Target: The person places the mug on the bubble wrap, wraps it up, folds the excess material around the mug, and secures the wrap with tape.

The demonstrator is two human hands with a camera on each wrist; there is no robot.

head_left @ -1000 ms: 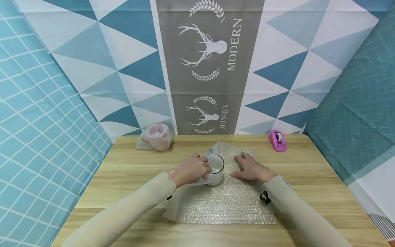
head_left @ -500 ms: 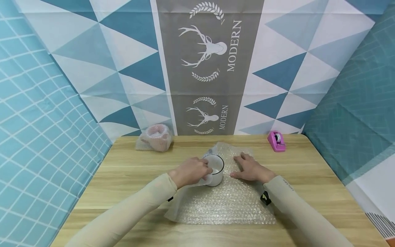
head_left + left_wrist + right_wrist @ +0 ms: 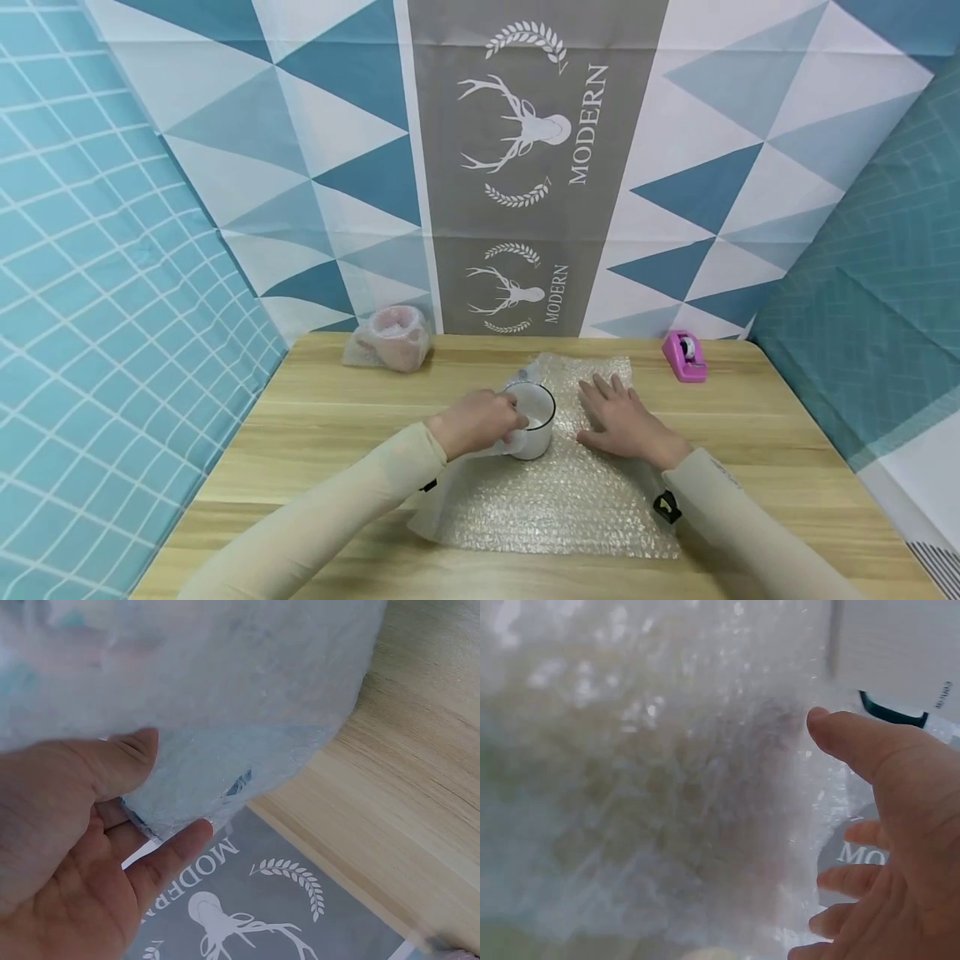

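Observation:
A white mug [image 3: 536,429] with a dark rim stands upright on a sheet of bubble wrap [image 3: 555,517]. My left hand [image 3: 483,421] is at the mug's left side, its fingers at the rim, pinching the edge of the wrap that is drawn up against the mug. The left wrist view shows my left thumb [image 3: 135,757] on the wrap. To the right of the mug, my right hand [image 3: 626,421] rests on the wrap with its fingers straight and spread. In the right wrist view, the mug shows partly beyond my right thumb [image 3: 840,731].
A pink object in bubble wrap [image 3: 397,337] stands at the back left of the wooden table [image 3: 337,429]. A pink tape dispenser [image 3: 685,358] is at the back right. Patterned wall coverings [image 3: 517,192] rise behind the table and at both sides.
My right hand's fingers have straightened and spread on the wrap. The head view has shifted slightly. My left hand keeps its hold at the mug's side.

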